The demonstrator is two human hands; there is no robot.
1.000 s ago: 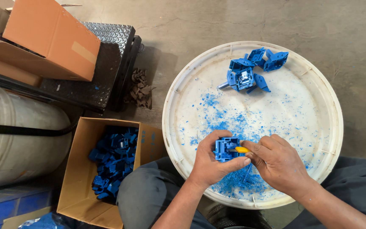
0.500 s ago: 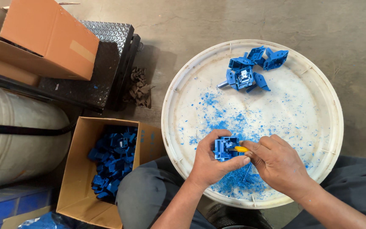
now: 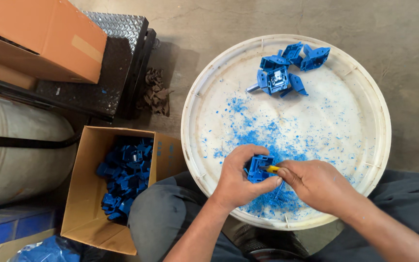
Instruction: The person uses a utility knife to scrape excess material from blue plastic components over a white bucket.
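Over the near rim of the round white lid [image 3: 364, 97], resting across the person's lap: one blue plastic part [image 3: 258, 167], held in the left hand [image 3: 238, 182]. Left fingers curled around the part from its left side and underneath, thumb pressed along its lower edge; the part sits between thumb and fingertips, its open face turned up.

Right hand [image 3: 316, 187]: fingers drawn together, pinching a small yellow-tipped tool [image 3: 270, 169]. The tool's tip touches the right edge of the blue part; most of the tool is hidden inside the hand.

Beneath both hands: a scatter of blue shavings [image 3: 267, 136], thickest near the hands, thinning toward the lid's middle.

Far side of the lid: a cluster of blue plastic parts [image 3: 287, 68], touching one another, well apart from the hands.

Left of the lap, on the floor: an open cardboard box [image 3: 86, 194] holding many more blue parts [image 3: 124, 177].

Further left: a closed orange-brown carton [image 3: 49, 36], a dark tread-plate platform [image 3: 117, 58], a pale drum [image 3: 15, 150] lying on its side.
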